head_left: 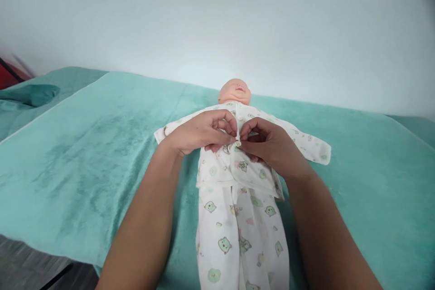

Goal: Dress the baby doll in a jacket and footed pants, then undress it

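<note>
A baby doll (234,91) lies on its back, dressed in a white printed baby jacket (217,170) and matching trousers (224,226). Over the chest, my left hand (210,130) pinches one front edge of the jacket. My right hand (267,142) grips the opposite edge, its fingertips close to the left ones. A small pale button (238,143) shows between the two hands. Whether it sits in a buttonhole I cannot tell. Below the hands, the jacket's lower front flaps hang slightly apart. Both sleeves stretch outward to the sides.
A teal plush cover (84,167) spreads under the doll, with folds at the far left. Behind it rises a pale wall (204,18). Something red (10,74) stands at the left edge. Grey floor (27,263) shows at the lower left, past the cover's edge.
</note>
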`<state>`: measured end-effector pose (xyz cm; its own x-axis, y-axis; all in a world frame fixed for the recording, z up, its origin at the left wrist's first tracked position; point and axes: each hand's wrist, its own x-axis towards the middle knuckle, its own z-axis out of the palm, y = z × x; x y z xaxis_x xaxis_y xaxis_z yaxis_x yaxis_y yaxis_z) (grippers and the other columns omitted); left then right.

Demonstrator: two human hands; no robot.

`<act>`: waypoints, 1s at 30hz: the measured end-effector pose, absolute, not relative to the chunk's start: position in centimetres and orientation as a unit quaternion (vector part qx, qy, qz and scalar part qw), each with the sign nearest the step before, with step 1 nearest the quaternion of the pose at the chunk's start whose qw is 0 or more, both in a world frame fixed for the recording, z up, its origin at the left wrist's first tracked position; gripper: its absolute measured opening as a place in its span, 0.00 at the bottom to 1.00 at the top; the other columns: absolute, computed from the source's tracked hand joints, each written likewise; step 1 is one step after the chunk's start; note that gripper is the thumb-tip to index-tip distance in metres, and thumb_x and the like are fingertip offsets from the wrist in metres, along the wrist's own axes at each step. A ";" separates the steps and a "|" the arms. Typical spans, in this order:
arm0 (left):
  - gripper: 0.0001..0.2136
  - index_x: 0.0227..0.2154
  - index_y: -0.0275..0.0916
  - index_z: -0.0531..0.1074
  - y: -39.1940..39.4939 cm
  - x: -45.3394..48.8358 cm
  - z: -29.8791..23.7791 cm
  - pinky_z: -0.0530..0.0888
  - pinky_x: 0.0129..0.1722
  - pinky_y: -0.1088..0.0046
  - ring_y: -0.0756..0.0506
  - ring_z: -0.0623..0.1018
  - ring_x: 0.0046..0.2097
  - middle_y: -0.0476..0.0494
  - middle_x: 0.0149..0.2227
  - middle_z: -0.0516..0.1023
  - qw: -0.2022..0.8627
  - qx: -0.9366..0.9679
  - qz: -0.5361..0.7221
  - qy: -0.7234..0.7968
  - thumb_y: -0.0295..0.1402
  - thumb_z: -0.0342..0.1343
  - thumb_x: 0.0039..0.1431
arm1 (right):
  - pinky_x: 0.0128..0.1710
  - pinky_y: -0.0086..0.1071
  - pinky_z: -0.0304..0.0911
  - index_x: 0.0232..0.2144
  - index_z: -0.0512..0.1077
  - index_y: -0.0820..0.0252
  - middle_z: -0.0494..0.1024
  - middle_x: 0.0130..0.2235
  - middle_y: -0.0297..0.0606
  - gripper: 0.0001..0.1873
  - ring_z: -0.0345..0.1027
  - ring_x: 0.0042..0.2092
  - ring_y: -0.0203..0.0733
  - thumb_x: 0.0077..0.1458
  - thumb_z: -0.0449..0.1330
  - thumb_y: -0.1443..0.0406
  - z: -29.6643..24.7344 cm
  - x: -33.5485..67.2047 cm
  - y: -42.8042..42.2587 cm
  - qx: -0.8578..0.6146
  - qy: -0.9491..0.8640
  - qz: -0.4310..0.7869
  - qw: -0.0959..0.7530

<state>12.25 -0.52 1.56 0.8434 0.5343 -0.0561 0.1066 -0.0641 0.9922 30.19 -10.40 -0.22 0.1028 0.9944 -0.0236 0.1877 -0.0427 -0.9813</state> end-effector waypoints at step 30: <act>0.04 0.33 0.39 0.69 -6.9 9.1 -6.5 0.67 0.35 0.76 0.51 0.69 0.31 0.52 0.28 0.70 0.433 0.590 0.489 0.474 0.34 0.55 0.60 | 0.42 0.38 0.62 0.42 0.72 0.53 0.74 0.44 0.39 0.10 0.69 0.43 0.45 0.56 0.63 0.63 -3.3 27.0 -16.9 -0.562 -0.742 0.103 0.351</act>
